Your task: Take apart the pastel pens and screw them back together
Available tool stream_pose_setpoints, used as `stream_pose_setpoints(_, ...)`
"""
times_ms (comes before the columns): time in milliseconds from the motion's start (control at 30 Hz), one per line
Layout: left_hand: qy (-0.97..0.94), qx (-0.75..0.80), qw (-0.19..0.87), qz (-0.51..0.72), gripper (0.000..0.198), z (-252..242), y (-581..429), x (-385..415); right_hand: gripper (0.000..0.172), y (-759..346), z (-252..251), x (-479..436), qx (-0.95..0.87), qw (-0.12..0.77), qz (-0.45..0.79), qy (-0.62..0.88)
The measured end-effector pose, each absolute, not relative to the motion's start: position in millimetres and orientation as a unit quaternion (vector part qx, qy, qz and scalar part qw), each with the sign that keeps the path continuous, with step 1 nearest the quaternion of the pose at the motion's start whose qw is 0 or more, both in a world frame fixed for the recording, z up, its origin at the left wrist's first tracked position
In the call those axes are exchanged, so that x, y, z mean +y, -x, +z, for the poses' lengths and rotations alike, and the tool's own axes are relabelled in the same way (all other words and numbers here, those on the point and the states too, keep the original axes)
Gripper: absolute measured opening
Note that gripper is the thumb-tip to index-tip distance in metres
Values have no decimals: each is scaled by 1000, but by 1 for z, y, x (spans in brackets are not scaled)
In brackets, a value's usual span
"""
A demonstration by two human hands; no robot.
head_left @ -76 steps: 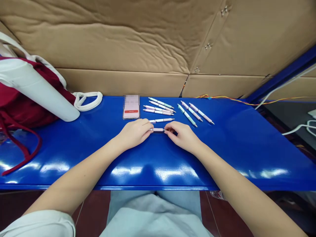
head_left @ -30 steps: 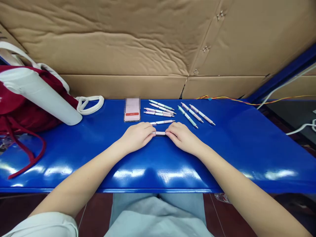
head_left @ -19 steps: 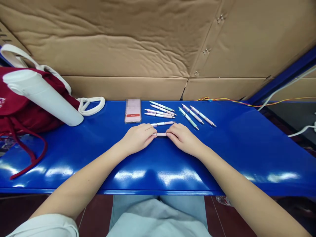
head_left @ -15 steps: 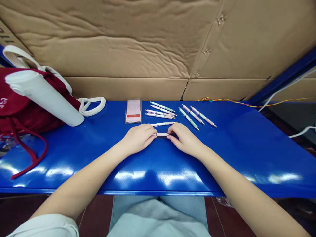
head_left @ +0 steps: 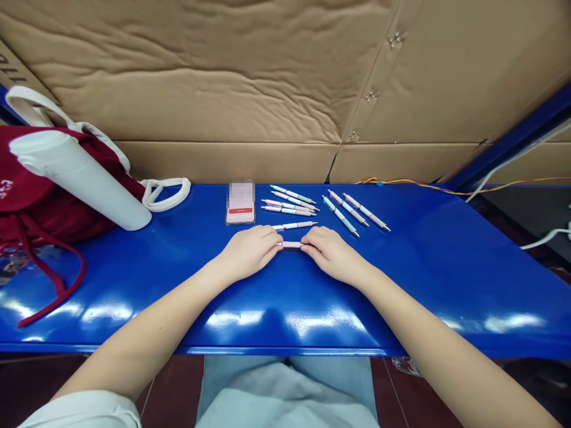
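Observation:
Between my two hands a light pink pen [head_left: 292, 245] lies level, just over the blue table [head_left: 285, 285]. My left hand [head_left: 250, 252] pinches one end of it and covers that part. At the other end, the fingertips of my right hand [head_left: 329, 251] are closed on the pen's tip. Right behind the hands lies a white and pink pen [head_left: 294, 225], its left end close to my left fingers. Farther back are a loose group of several pens [head_left: 292, 202] and, to the right, three more, among them a green and white pen [head_left: 340, 215].
A phone [head_left: 240, 215] lies left of the pens. At the far left a red bag [head_left: 102, 202] with white straps leans beside a white cylinder-shaped container [head_left: 84, 178]. Cardboard [head_left: 223, 107] walls off the back. Thin coloured wires [head_left: 401, 181] run along the right rear edge.
My right fingers have closed in from around the pen's tip to a tighter pinch on it. The left hand keeps its hold, and the view has shifted very slightly.

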State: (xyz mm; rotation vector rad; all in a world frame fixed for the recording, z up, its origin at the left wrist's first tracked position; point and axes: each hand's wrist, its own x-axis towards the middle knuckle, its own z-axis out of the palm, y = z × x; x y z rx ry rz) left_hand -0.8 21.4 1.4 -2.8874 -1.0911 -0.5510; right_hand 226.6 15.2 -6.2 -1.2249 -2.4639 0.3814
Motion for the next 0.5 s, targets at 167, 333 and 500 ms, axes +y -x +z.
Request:
stream_pose_setpoints(167,919,-351,2,-178,22,0,0,22,22,-227,-7,15,-874,167,132,438)
stream_pose_setpoints(333,920,-348,3,-180,21,-1,-1,21,23,-227,-6,14,-873,165,137,437)
stream_pose_setpoints(500,916,-346,-20,-204,17,1,-1,21,14,-227,-6,14,-864,207,136,438)
